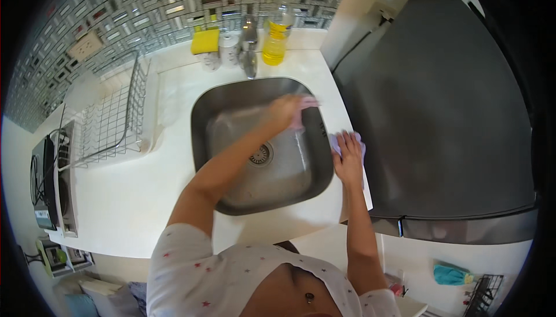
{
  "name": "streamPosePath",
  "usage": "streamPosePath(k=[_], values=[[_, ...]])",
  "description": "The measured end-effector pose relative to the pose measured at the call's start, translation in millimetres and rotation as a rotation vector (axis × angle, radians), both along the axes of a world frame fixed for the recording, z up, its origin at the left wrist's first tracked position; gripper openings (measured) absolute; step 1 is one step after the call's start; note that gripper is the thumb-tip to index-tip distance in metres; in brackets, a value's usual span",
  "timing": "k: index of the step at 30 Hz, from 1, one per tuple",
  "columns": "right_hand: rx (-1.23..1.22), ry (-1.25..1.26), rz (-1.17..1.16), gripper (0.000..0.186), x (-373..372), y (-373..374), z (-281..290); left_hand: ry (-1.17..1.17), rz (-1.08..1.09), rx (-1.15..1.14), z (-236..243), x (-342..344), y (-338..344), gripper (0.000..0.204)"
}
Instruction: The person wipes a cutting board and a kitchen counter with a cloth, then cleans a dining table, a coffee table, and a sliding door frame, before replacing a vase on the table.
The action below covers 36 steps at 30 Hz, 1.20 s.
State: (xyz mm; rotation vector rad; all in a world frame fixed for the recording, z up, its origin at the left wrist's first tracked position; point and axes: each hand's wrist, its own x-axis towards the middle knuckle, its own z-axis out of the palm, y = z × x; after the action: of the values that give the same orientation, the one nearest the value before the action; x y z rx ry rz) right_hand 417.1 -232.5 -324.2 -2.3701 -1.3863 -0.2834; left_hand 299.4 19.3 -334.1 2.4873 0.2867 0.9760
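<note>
My left hand reaches into the stainless steel sink, closed on a pink cloth. The cloth hangs against the sink's far right wall, and hand and cloth are slightly blurred. To the right of the sink, my right hand lies on a lavender cloth with its fingers stretched out flat. That cloth rests on the narrow strip of white counter. Below my left forearm, the round drain shows in the sink's bottom, partly covered by the arm.
Behind the sink stand a faucet, a bottle of yellow liquid and a yellow sponge on a white container. A wire dish rack sits at the left, with a stove beyond it. A dark refrigerator borders the counter's right edge.
</note>
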Motion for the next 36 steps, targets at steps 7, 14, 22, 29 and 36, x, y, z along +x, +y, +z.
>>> streamPosePath(k=[7, 14, 22, 29, 36], values=[[0.075, 0.041, 0.306, 0.046, 53, 87, -13, 0.082, 0.471, -0.177, 78, -195, -45, 0.035], [0.241, 0.674, -0.008, 0.032, 90, 208, 23, 0.097, 1.180, 0.002, 82, -303, -73, 0.039], [-0.054, -0.059, 0.112, 0.045, 121, 286, -11, -0.011, 1.154, -0.239, 63, -315, -99, 0.024], [0.133, 0.146, 0.554, 0.037, 95, 228, -32, 0.118, 0.354, -0.250, 111, -146, -58, 0.021], [0.039, 0.480, 0.496, 0.030, 32, 113, 7, -0.408, 0.276, -0.363, 108, 5, 53, 0.032]])
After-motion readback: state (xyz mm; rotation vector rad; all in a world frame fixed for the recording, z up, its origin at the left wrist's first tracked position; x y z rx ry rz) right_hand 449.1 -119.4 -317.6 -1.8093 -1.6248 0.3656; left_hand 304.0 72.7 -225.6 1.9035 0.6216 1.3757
